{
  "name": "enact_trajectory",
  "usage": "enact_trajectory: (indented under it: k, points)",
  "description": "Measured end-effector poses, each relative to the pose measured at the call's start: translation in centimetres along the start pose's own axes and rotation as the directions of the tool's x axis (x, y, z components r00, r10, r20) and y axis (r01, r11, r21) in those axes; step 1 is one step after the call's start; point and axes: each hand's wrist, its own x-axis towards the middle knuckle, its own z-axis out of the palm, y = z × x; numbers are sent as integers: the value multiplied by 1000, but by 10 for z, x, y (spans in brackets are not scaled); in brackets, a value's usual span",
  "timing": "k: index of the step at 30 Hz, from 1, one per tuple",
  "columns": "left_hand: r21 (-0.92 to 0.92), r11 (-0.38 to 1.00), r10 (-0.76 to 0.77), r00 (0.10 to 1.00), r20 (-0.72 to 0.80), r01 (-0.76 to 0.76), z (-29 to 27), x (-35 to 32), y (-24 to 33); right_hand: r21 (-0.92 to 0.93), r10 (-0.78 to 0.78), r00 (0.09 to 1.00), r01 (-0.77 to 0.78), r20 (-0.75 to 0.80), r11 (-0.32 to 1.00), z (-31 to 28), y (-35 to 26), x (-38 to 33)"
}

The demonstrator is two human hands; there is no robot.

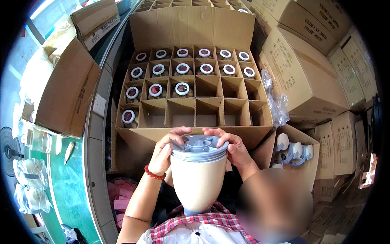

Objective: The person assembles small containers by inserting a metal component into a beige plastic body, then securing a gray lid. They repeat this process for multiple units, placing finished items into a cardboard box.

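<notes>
A cream vacuum flask body [198, 179] stands upright in front of my chest, wide at the top and narrowing downward. A ribbed grey cap [200, 151] covers its wide end. My left hand [164, 149], with a red beaded bracelet at the wrist, grips the cap's left side, fingertips curled over the rim. On the opposite side my right hand [236, 149] holds the same cap, its fingers bent over the edge. Just beyond lies an open divided carton [193, 28], where several glass flask liners [183, 88] with white rings fill the far and left cells.
At right, a smaller open carton [308, 164] holds cream-and-grey flask parts [295, 150], beside crumpled clear plastic [278, 103]. Stacked closed cartons [308, 73] rise along the right. A green-topped table [71, 183] runs along the left, bearing an open carton [67, 89] and plastic-wrapped parts [32, 187].
</notes>
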Motion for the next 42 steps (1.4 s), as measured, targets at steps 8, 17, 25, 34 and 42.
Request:
enact_trajectory:
  k: [8,17,25,34,42]
  points:
    - [-83,994,-77,997,-16,76,-4,-15,-3,-136,-75,997,71,-25,988,6,-1,-16]
    - [-33,997,-75,985,-158,71,-6,-11,10,-479,-48,995,82,82,874,27,-49,-7]
    - [890,381,33,966,258,-251,93,17,83,472,448,862,-505,236,723,0,13,42]
    - [-138,983,-144,978,-151,123,-15,-30,2,-897,52,997,-69,-51,437,67,-102,-11]
    - [914,347,-72,966,249,-210,115,25,84,419,536,785,-619,309,665,-40,84,63]
